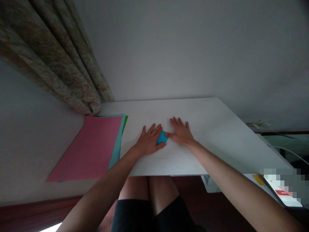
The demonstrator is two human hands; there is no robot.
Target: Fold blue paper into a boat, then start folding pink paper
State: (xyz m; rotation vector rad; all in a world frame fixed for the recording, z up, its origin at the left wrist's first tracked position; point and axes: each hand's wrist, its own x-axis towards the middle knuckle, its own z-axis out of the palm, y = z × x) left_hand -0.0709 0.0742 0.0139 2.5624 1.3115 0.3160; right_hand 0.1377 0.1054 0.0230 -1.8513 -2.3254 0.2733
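Observation:
A small piece of folded blue paper (162, 138) lies flat on the white table (154, 165), between my hands. My left hand (150, 140) rests on its left side, fingers spread and pointing away from me, covering part of it. With its thumb on the paper's right edge, my right hand (181, 131) lies palm down, the other fingers stretched out over the tabletop. How much of the paper is under my left hand cannot be seen.
Large coloured sheets, with a pink sheet (89, 145) on top, lie at the table's left side and overhang the front edge. A patterned curtain (72, 64) hangs at the back left corner. Papers with a yellow patch (258, 179) are at the lower right.

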